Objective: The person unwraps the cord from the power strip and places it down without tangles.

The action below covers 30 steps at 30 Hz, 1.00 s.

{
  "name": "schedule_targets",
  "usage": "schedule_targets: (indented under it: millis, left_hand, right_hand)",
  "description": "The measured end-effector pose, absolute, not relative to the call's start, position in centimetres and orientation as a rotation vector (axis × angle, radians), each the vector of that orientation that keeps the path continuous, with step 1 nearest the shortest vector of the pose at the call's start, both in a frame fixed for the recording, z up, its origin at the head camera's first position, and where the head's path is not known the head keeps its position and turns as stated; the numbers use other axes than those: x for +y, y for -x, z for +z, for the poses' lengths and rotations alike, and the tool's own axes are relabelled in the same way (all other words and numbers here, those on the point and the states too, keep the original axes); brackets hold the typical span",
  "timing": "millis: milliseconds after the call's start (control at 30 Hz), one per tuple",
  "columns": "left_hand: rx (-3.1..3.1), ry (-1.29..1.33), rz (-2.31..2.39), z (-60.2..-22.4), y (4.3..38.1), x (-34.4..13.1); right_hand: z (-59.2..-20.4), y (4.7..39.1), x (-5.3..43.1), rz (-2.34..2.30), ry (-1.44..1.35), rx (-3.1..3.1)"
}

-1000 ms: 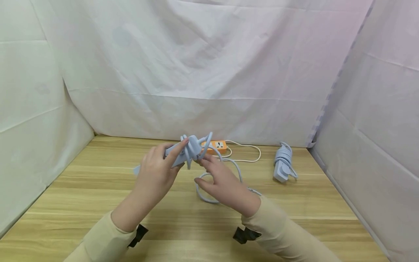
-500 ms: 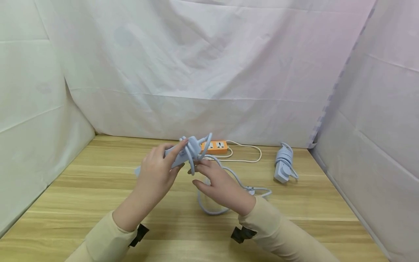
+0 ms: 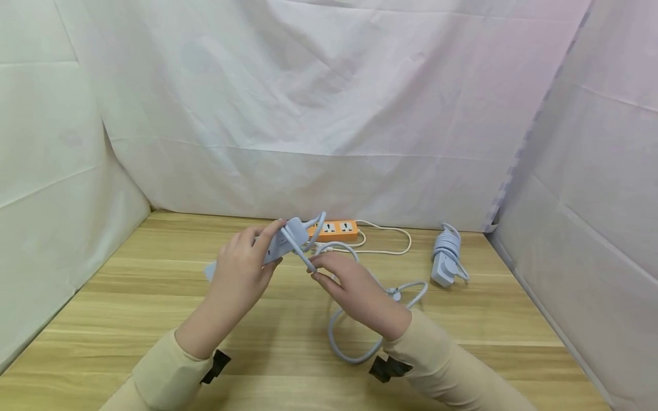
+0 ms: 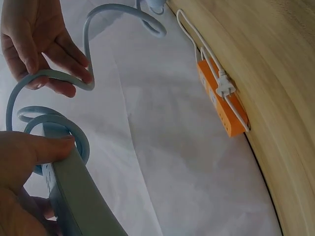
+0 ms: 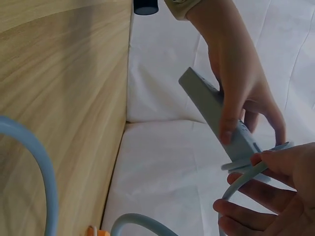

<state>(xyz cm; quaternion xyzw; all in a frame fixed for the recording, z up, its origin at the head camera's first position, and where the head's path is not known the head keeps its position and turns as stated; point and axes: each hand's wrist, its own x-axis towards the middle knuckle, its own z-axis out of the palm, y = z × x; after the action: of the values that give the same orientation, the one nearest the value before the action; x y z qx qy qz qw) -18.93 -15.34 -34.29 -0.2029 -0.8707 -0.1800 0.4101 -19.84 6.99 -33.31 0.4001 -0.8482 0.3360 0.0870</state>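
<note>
A pale blue power strip (image 3: 278,246) is held up off the table, tilted, in my left hand (image 3: 237,264), with the thumb along one side in the left wrist view. Its cord (image 3: 299,250) loops around the far end of the strip. My right hand (image 3: 357,288) pinches the cord between thumb and fingers just right of the strip; the other fingers spread loosely in the right wrist view. From there the cord runs down to a large loop on the table (image 3: 288,354), where its plug (image 3: 393,293) lies.
Behind the hands an orange power strip (image 3: 336,230) with a white cord (image 3: 406,240) lies at the table's back edge. To the right rests another pale blue power strip (image 3: 443,269) with its cord wound up. White cloth (image 3: 308,114) encloses the back and sides.
My right fingers have closed on the cord and draw a turn of it away from the strip. The loop on the table has slid nearer and grown. The left hand keeps its hold.
</note>
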Motion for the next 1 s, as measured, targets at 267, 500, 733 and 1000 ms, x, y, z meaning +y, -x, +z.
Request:
schedule_targets:
  millis: [267,500,733,1000]
  left_hand:
    - [-2.245,0.508,-0.413,-34.6,18.9,-15.7]
    - [-2.254,0.541,-0.371,-34.7,18.8,-15.7]
    - [-2.237,0.587,-0.369,-34.9,18.7,-15.7]
    - [-2.248,0.615,-0.361,-35.0,18.4,-15.8]
  right_hand:
    - [-32.4,20.2,7.6,1.047,-1.158,-2.501]
    - [-31.8,20.5,8.2,1.048,-1.169,-2.396]
    - [-31.5,20.9,8.6,1.068,-1.171,-2.361]
    - [-31.3,21.3,8.9,1.070,-1.099,-2.401]
